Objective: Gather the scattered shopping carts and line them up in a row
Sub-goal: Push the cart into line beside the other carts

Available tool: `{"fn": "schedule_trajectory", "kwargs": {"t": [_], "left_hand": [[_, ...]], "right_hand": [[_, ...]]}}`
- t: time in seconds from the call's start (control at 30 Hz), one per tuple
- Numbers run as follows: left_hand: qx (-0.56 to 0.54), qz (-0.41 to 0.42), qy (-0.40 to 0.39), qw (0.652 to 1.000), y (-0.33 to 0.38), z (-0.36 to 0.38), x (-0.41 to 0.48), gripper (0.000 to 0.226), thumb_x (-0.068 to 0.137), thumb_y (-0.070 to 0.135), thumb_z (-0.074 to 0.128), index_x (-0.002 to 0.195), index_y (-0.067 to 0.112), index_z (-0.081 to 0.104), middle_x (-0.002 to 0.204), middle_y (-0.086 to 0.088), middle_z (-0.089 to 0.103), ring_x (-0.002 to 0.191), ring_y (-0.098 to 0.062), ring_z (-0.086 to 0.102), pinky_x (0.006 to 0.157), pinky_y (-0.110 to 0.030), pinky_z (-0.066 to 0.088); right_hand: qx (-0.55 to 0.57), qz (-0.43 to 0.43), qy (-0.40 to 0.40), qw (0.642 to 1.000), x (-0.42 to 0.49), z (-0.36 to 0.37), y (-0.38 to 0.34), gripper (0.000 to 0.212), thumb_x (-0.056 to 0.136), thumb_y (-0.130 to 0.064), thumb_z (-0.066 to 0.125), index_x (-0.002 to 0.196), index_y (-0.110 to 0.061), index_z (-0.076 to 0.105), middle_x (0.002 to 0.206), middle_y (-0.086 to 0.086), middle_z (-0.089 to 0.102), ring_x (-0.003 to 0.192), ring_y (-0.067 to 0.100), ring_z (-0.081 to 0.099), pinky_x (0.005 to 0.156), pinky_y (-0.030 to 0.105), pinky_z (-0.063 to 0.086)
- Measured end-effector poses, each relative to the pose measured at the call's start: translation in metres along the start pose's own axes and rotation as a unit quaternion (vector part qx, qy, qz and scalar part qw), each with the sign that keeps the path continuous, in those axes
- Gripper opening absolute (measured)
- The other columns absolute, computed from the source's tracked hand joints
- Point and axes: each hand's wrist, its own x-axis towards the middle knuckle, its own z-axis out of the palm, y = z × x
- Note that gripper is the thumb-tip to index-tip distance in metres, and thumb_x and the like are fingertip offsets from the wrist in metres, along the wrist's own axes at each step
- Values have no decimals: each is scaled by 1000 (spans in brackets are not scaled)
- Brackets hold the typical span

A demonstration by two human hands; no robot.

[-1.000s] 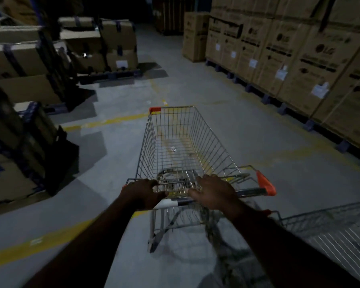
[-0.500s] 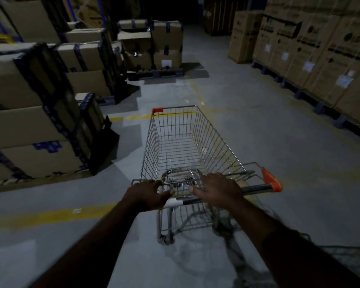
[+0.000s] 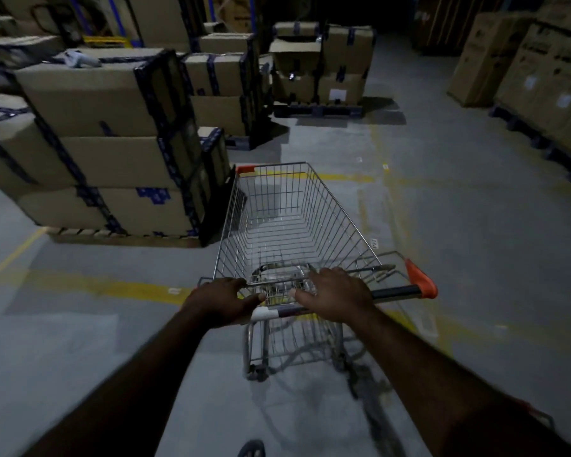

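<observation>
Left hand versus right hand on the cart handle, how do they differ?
The left hand curls round the handle near its left end; the right hand lies flatter across the middle, fingers stretched forward. Both are on the handle of the shopping cart.

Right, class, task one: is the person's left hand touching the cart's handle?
Touching. The head view shows the left hand wrapped over the left end of the cart handle, its fingers curled round the bar with no gap.
</observation>
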Motion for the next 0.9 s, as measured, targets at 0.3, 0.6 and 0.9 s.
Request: {"fn": "schedule_trajectory", "kwargs": {"t": [0.3, 0.6, 0.9], "left_hand": [[-46, -53, 18, 997, -57, 5, -56, 127, 53, 109, 15, 148, 31, 47, 151, 4, 50, 138, -20, 47, 110, -41, 41], [-77, -117, 42, 989, -114, 10, -101, 126, 51, 109, 17, 146, 33, 48, 150, 7, 51, 137, -17, 48, 110, -42, 42], [-97, -187, 61, 976, -185, 7, -137, 124, 51, 110, 18, 144, 35, 50, 148, 8, 53, 135, -18, 50, 109, -43, 43]], "right_hand": [[-11, -76, -26, 997, 8, 6, -61, 94, 79, -89, 24, 146, -27, 46, 147, 5, 49, 134, 29, 44, 103, 47, 42], [-29, -158, -29, 987, 17, 18, -127, 90, 82, -88, 27, 144, -26, 48, 144, 7, 52, 132, 30, 46, 100, 45, 42], [-43, -223, -49, 973, 40, 28, -214, 95, 80, -89, 21, 148, -28, 42, 152, 6, 45, 138, 29, 40, 104, 50, 40]]}}
